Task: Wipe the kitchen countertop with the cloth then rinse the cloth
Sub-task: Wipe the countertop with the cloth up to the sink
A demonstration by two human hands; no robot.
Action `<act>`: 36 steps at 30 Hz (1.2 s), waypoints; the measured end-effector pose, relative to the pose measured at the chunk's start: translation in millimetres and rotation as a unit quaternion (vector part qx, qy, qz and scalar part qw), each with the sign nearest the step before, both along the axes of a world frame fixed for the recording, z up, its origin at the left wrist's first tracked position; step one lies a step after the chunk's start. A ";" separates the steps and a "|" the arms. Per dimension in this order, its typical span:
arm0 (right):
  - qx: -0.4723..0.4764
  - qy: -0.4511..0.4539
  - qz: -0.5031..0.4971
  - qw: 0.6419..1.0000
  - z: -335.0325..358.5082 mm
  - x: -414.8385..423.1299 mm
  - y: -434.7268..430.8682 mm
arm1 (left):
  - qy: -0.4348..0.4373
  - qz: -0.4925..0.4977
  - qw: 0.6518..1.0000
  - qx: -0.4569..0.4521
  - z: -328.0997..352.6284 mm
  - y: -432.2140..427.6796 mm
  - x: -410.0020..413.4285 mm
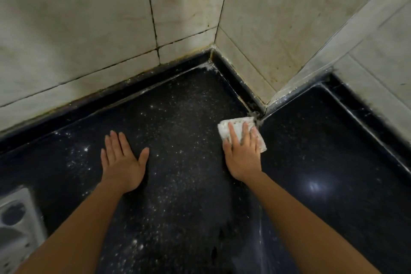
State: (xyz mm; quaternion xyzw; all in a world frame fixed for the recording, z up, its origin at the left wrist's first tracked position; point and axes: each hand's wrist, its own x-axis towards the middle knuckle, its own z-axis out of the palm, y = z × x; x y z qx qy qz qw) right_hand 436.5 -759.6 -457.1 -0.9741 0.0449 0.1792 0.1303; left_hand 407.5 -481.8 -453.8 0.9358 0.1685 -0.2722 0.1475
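Forearms reach in from the near edge over the black, white-speckled stone countertop (pixel 182 196). At its near left corner sits part of a grey-white object with dark round openings (pixel 13 224), too cut off to identify. Farther in, the left hand (pixel 124 162) lies flat on the stone, fingers straight, thumb spread. To its right, the right hand (pixel 242 155) presses straight fingers onto a folded white cloth (pixel 239 123), just beside the jutting wall corner at the back edge. Beyond, a raised black rim (pixel 231 73) meets stained beige wall tiles (pixel 89 29).
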 end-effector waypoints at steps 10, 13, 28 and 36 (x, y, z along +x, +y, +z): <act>-0.064 -0.021 0.096 0.993 -13.5 -15.1 -59.1 | 0.011 -0.005 1.000 -0.010 3.2 1.8 -0.5; -0.024 -0.024 -0.066 0.997 -10.5 8.1 -20.5 | 0.017 -0.008 1.000 -0.010 3.2 1.7 1.2; -0.001 0.004 0.145 0.989 -3.5 120.5 8.4 | 0.015 -0.002 1.000 -0.010 4.3 0.5 2.5; 0.018 0.020 0.301 0.953 -5.4 55.0 16.4 | 0.025 -0.004 1.000 -0.017 6.9 1.5 3.0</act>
